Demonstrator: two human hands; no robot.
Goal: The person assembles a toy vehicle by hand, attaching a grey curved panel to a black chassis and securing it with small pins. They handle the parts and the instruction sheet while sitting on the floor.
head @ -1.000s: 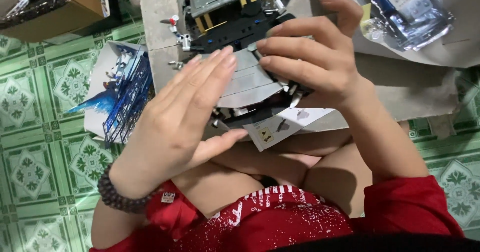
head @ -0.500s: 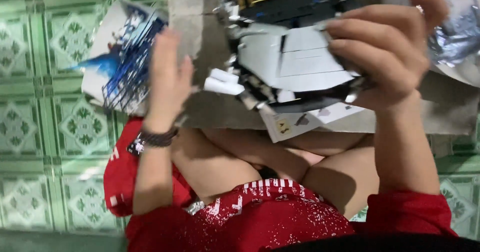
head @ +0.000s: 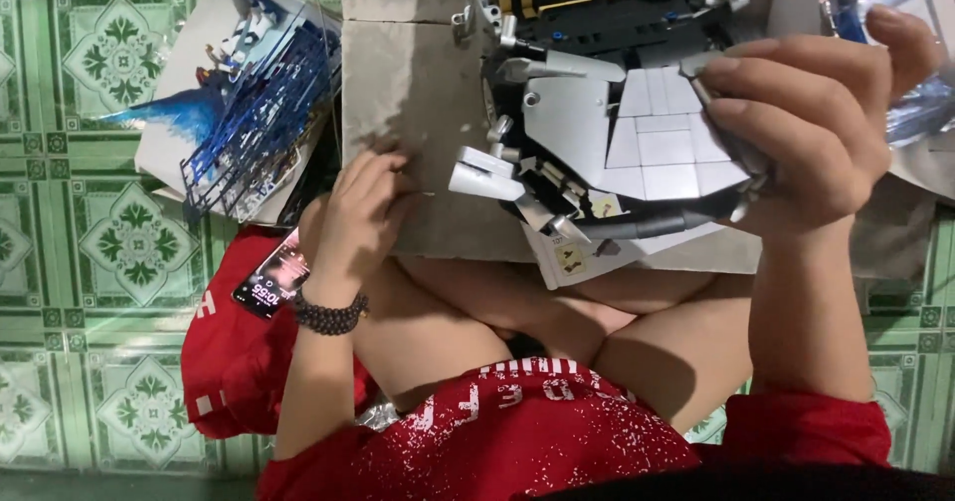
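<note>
So: grey concrete slab (head: 418, 83) over green tiled floor (head: 70, 262); big grey/black brick-built model (head: 607, 113) on it. R hand (head: 806, 143) fingers curled, gripping model's edge. L hand (head: 358, 222) fingertips bunched, touching slab beside model.

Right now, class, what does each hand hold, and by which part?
The right hand grips the brick model by its grey panelled right edge. The left hand holds nothing visible; its fingertips rest on the board.
</note>
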